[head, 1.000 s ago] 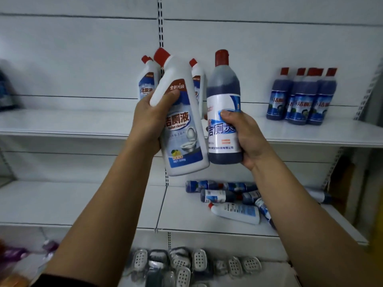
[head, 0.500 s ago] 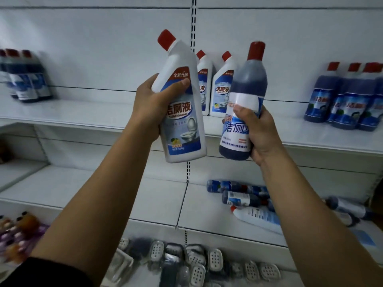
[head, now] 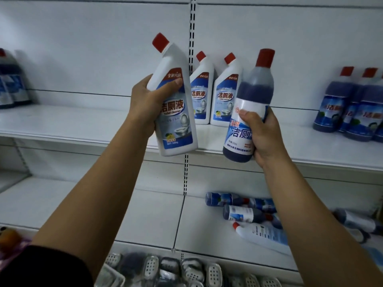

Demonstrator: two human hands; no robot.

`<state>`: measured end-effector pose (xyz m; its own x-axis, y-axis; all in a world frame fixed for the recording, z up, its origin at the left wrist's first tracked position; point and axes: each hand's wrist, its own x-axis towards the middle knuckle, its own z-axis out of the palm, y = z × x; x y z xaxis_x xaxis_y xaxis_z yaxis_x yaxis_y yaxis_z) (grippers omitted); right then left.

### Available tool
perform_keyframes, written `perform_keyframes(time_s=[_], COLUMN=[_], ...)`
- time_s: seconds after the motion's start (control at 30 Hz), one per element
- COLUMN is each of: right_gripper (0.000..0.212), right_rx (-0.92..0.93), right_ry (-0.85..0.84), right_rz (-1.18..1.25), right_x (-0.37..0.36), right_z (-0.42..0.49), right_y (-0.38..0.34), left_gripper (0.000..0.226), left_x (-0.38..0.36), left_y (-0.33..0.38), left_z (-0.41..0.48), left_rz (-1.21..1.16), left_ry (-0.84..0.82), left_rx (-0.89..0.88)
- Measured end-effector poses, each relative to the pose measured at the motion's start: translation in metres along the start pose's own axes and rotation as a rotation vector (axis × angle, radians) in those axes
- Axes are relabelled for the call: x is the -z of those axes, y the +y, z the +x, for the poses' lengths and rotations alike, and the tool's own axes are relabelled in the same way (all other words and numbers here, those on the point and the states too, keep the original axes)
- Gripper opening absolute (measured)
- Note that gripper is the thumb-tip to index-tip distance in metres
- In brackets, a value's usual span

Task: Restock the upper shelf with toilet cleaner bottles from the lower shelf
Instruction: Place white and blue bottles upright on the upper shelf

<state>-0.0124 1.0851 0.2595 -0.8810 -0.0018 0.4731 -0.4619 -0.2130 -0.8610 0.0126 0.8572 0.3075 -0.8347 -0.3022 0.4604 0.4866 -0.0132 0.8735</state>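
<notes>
My left hand [head: 148, 104] grips a white toilet cleaner bottle [head: 176, 112] with a red angled cap, held up in front of the upper shelf [head: 72, 129]. My right hand [head: 263, 137] grips a dark blue bottle [head: 251, 96] with a red cap, tilted slightly right, level with the shelf's front edge. Behind them two white bottles [head: 224, 94] stand on the upper shelf at the back. Several blue and white bottles [head: 244, 212] lie on their sides on the lower shelf [head: 145, 216].
Dark blue bottles [head: 350, 108] stand grouped at the right of the upper shelf, more dark bottles [head: 10, 83] at the far left. A slotted upright [head: 191, 34] divides the back panel. Perforated packaged items [head: 186, 270] fill the lowest level.
The view has shifted left and closer to the shelf. Both hands have carried their bottles a little higher and nearer the upper shelf, the blue one tilting further right.
</notes>
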Motion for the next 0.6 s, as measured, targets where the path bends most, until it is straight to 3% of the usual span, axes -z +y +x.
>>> perform_keyframes(time_s=[0.17,0.6], right_gripper=[0.045,0.033], right_rx=[0.005,-0.005], right_ry=[0.086,0.116], right_rz=[-0.140,-0.235], right_x=[0.023,0.043], right_z=[0.032,0.058], right_y=[0.009,0.030], left_gripper=[0.029,0.048], left_x=[-0.038,-0.118], left_y=[-0.028,-0.099], left_z=[0.040,0.131], left_rz=[-0.026,0.542], left_ry=[-0.058,-0.194], left_rx=[0.012,-0.379])
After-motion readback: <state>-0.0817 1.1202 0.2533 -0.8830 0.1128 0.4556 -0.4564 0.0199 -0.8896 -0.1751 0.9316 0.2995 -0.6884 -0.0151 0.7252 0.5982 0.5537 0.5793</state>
